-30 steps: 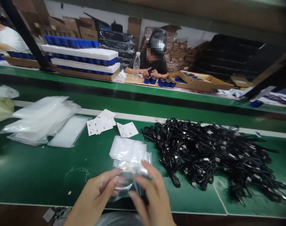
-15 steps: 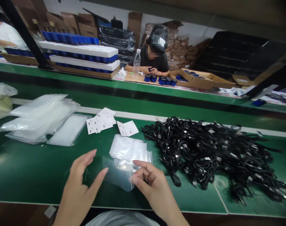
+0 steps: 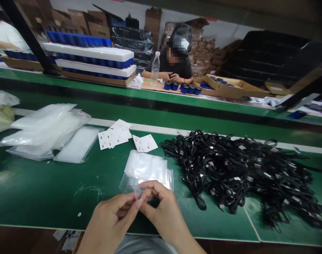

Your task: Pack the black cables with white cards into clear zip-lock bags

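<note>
A clear plastic bag [image 3: 137, 190] is pinched at its edge between both my hands, close to the front of the green table. My left hand [image 3: 114, 215] has thumb and fingers closed on it. Opposite, the fingertips of my right hand [image 3: 161, 204] grip the same edge. Just beyond my hands lies a small stack of clear bags [image 3: 146, 165]. Printed white cards [image 3: 114, 137] rest behind that stack, with a folded card [image 3: 145, 143] beside them. To the right spreads a big heap of black cables [image 3: 224, 169], each bundled, with metal plugs showing.
Filled pale plastic packs [image 3: 47, 130] are piled at the left. Across the green bench, a person in a dark top [image 3: 177, 67] sits behind a plastic bottle [image 3: 155, 68] and blue round parts [image 3: 187, 88]. White trays of blue parts [image 3: 89, 52] are stacked further left.
My left hand has moved right and closed on the bag's edge, meeting my right hand. The bag, previously held by my right hand alone, is now between both.
</note>
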`<state>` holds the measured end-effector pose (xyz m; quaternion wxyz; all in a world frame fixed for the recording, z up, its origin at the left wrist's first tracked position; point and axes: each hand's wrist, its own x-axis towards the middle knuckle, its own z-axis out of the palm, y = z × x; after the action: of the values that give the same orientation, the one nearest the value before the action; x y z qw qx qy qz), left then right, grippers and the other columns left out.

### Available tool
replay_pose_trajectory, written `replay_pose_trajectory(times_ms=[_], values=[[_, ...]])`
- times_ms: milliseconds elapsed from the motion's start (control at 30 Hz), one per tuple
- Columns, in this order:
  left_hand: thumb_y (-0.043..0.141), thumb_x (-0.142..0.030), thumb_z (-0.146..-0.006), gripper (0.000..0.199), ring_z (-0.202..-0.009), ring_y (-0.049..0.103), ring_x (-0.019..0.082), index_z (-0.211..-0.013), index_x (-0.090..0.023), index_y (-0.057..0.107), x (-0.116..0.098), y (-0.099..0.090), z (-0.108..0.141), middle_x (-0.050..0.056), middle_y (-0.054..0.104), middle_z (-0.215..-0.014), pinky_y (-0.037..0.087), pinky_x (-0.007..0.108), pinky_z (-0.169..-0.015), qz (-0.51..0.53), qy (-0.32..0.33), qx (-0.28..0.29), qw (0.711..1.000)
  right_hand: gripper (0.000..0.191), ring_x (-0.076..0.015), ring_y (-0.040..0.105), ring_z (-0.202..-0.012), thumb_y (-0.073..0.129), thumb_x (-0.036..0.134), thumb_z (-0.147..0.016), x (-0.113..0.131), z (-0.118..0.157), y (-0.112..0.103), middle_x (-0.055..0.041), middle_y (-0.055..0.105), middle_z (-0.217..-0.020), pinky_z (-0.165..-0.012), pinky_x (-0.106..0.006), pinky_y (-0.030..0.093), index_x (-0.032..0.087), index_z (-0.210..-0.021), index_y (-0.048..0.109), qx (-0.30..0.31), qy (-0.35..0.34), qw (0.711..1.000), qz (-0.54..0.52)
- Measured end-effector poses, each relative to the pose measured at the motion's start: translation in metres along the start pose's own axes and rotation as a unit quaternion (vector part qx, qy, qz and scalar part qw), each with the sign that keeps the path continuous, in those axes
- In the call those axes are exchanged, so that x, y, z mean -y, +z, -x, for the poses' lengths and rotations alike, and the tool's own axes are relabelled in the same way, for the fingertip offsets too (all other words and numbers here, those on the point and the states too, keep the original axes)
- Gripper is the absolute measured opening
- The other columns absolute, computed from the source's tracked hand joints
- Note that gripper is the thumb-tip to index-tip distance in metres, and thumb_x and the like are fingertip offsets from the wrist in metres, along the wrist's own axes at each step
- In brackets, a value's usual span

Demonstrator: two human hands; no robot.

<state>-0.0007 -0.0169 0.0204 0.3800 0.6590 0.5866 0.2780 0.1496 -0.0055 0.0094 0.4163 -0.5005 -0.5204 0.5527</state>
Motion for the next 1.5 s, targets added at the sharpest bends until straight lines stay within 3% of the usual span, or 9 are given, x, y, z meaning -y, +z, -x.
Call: replay_pose_trajectory(times_ms=[200, 400, 633, 867, 1033, 1167, 1233, 1367, 1500], values=[[0.047, -0.038, -0.085, 0.029, -0.047, 0.06, 0.011, -0.07, -0.021, 0.066, -0.002, 0.0, -0.003, -0.004, 0.064, -0.055, 0.045, 0.015, -0.044, -0.059, 0.019, -0.001, 0.998, 0.021, -0.014, 0.058, -0.066, 0.063, 0.014, -0.075, -0.002, 0.0, -0.002, 0.0014, 0.065, -0.07, -0.068, -0.026, 0.046, 0.018, -0.095, 0.064, 0.024, 0.013, 1.0, -0.006], [0.047, -0.038, -0.085, 0.026, -0.07, 0.068, 0.015, -0.088, -0.022, 0.066, 0.005, 0.002, -0.003, 0.0, 0.071, -0.08, 0.051, 0.017, -0.062, -0.017, -0.003, 0.044, 0.999, 0.028, -0.0143, 0.061, -0.068, 0.059, 0.009, -0.076, -0.002, -0.003, -0.007, 0.001, 0.067, -0.074, -0.071, -0.027, 0.048, 0.019, -0.101, 0.062, 0.031, 0.001, 0.999, 0.022], [0.042, -0.037, -0.086, 0.024, -0.056, 0.062, 0.013, -0.069, -0.023, 0.053, 0.006, -0.001, -0.006, -0.004, 0.063, -0.06, 0.043, 0.018, -0.051, -0.067, -0.03, 0.061, 0.995, 0.036, -0.0152, 0.063, -0.072, 0.054, 0.005, -0.076, -0.007, 0.001, -0.005, 0.0008, 0.067, -0.078, -0.072, -0.027, 0.049, 0.019, -0.109, 0.054, 0.027, -0.055, 0.993, 0.104], [0.036, -0.038, -0.089, 0.032, -0.049, 0.058, 0.011, -0.061, -0.023, 0.041, 0.0, 0.001, -0.012, -0.006, 0.058, -0.054, 0.038, 0.017, -0.046, -0.098, 0.021, 0.062, 0.993, 0.034, -0.0208, 0.058, -0.083, 0.046, 0.005, -0.077, -0.006, 0.012, -0.002, -0.0092, 0.06, -0.092, -0.071, -0.03, 0.048, 0.016, -0.107, 0.056, -0.01, -0.227, 0.922, 0.313], [0.042, -0.03, -0.087, 0.029, -0.044, 0.055, 0.008, -0.06, -0.022, 0.039, 0.001, 0.008, -0.012, -0.008, 0.054, -0.05, 0.039, 0.014, -0.046, -0.098, 0.116, 0.007, 0.988, 0.02, -0.0183, 0.056, -0.063, 0.042, 0.008, -0.079, -0.004, 0.01, -0.002, -0.0042, 0.061, -0.071, -0.058, -0.027, 0.04, 0.018, -0.08, 0.06, -0.031, -0.258, 0.875, 0.408], [0.045, -0.022, -0.083, 0.025, -0.041, 0.048, 0.007, -0.058, -0.022, 0.04, 0.009, 0.012, -0.007, -0.009, 0.047, -0.048, 0.037, 0.013, -0.044, -0.12, 0.15, -0.056, 0.98, 0.023, -0.017, 0.052, -0.053, 0.041, 0.01, -0.079, -0.002, 0.006, -0.002, -0.0027, 0.056, -0.06, -0.053, -0.028, 0.031, 0.019, -0.064, 0.056, -0.099, -0.257, 0.84, 0.467], [0.045, -0.021, -0.081, 0.024, -0.042, 0.046, 0.007, -0.058, -0.022, 0.039, 0.013, 0.012, -0.005, -0.009, 0.044, -0.048, 0.036, 0.014, -0.044, -0.122, 0.135, -0.078, 0.98, 0.022, -0.0167, 0.053, -0.054, 0.044, 0.01, -0.078, 0.004, 0.001, -0.007, -0.0025, 0.057, -0.059, -0.054, -0.027, 0.031, 0.018, -0.062, 0.056, -0.115, -0.209, 0.851, 0.467], [0.041, -0.03, -0.084, 0.028, -0.044, 0.046, 0.009, -0.057, -0.022, 0.037, 0.022, 0.011, -0.008, -0.007, 0.043, -0.048, 0.038, 0.016, -0.045, -0.073, 0.042, -0.07, 0.994, 0.012, -0.0172, 0.06, -0.07, 0.052, 0.021, -0.085, 0.026, -0.02, -0.022, -0.0028, 0.065, -0.076, -0.064, -0.025, 0.039, 0.018, -0.081, 0.063, -0.007, -0.114, 0.912, 0.393], [0.038, -0.036, -0.085, 0.029, -0.05, 0.053, 0.011, -0.061, -0.022, 0.042, 0.028, 0.012, -0.015, -0.005, 0.05, -0.052, 0.042, 0.019, -0.05, -0.02, -0.031, -0.032, 0.999, 0.039, -0.0247, 0.058, -0.097, 0.056, 0.037, -0.085, 0.045, -0.07, -0.025, -0.0128, 0.063, -0.104, -0.084, -0.034, 0.041, 0.011, -0.113, 0.057, 0.009, -0.075, 0.942, 0.326]])
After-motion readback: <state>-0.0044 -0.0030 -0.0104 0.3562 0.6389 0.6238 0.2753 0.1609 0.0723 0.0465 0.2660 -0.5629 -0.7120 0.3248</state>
